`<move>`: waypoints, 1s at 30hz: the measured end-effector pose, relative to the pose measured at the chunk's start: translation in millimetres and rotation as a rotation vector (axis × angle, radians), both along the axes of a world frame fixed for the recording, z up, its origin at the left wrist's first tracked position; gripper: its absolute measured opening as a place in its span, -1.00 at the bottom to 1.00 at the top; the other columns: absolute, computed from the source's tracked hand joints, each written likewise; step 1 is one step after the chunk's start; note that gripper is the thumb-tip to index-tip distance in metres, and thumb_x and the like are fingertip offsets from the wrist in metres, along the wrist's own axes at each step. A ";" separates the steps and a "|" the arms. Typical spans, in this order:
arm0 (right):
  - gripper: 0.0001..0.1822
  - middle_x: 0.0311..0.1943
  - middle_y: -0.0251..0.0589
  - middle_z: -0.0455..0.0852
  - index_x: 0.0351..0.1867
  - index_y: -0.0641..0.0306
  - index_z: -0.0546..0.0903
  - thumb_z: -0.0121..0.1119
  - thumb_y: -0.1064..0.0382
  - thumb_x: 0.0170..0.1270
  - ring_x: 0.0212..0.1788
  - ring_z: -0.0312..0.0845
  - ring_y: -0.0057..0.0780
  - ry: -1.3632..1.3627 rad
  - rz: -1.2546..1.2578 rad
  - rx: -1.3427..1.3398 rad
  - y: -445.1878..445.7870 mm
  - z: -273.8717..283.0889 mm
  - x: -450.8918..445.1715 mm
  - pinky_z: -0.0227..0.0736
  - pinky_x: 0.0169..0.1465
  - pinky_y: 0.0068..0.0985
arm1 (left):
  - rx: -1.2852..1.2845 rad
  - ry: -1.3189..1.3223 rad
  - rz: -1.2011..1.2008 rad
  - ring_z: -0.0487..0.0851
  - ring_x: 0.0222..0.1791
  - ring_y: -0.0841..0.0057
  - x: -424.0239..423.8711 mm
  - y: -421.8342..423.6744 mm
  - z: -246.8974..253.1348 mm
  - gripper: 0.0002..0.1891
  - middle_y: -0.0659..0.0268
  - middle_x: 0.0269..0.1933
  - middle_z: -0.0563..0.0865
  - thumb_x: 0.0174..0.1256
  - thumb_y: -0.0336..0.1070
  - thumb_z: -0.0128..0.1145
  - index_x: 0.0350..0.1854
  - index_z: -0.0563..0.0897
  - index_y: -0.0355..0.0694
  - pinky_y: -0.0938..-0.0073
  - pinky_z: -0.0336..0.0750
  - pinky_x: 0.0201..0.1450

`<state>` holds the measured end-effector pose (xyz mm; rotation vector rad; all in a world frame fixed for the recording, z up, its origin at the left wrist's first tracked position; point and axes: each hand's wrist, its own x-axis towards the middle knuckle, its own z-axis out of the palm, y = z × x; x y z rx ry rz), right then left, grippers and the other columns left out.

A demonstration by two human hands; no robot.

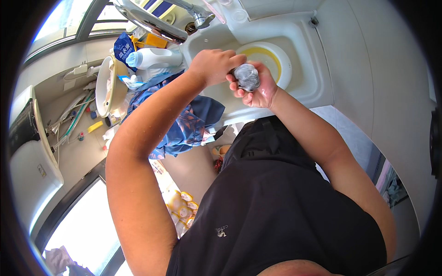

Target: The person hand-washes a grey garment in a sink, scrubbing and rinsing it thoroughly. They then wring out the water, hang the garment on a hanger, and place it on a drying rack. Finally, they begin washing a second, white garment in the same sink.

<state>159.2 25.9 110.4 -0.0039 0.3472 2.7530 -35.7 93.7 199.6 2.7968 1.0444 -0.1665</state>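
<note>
My right hand (263, 90) is wrapped around a grey, bunched-up wet-looking cloth (247, 78), with its fingertips curled up on the near side. My left hand (214, 66) is closed at the left end of the same cloth. Its thumb side meets the bundle, and its palm is hidden. Both hands are held above a white sink (312, 74). Below and beyond them, a round white basin (287, 65) with a yellow band inside sits in the sink, partly covered by my right hand.
A chrome faucet (202, 18) reaches over the sink's far side. Blue patterned fabric (186, 120) drapes over the left counter edge. Beside it are a white detergent bottle (160, 58), a blue pouch (124, 50) and a cream bucket (119, 86). A tiled wall (373, 69) bounds the right.
</note>
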 end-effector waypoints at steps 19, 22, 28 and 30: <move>-0.43 0.61 0.04 0.34 0.11 0.08 0.48 0.61 0.07 0.24 0.65 0.15 0.35 -1.536 -2.208 1.405 46.3 84.2 -23.9 0.24 0.60 0.13 | -2.843 -1.785 -0.750 0.69 -0.51 0.34 121.8 -79.9 44.7 -0.40 0.03 -0.33 0.77 0.46 0.26 0.23 0.10 0.48 -0.24 0.34 0.64 -0.50; -0.69 0.46 -0.08 0.57 -0.09 0.04 0.55 0.52 0.18 0.32 0.62 0.26 0.29 -1.152 -1.899 1.982 63.6 97.6 4.2 0.31 0.58 0.13 | -2.991 -1.725 -0.071 0.61 -0.64 0.42 66.2 -105.9 57.3 -0.47 0.16 -0.48 0.67 0.43 0.21 0.28 -0.10 0.45 -0.22 0.49 0.53 -0.62; -0.85 -0.09 -0.35 0.80 -0.19 0.06 0.65 0.39 0.33 0.25 0.17 0.74 -0.15 -0.735 -1.192 2.090 29.1 73.3 -18.8 0.68 0.17 -0.22 | -2.933 -1.004 0.730 0.46 -0.68 0.53 -27.4 -103.6 55.3 -0.54 0.29 -0.53 0.55 0.45 0.16 0.19 -0.13 0.49 -0.21 0.52 0.34 -0.70; -0.77 -0.15 -0.35 0.76 -0.12 0.08 0.70 0.41 0.34 0.18 0.03 0.72 -0.19 -0.855 -1.026 2.125 19.7 74.9 -21.5 0.67 0.05 -0.27 | -2.809 -0.801 0.938 0.42 -0.71 0.59 -46.0 -95.5 60.9 -0.59 0.31 -0.54 0.54 0.47 0.14 0.15 -0.14 0.50 -0.17 0.54 0.28 -0.74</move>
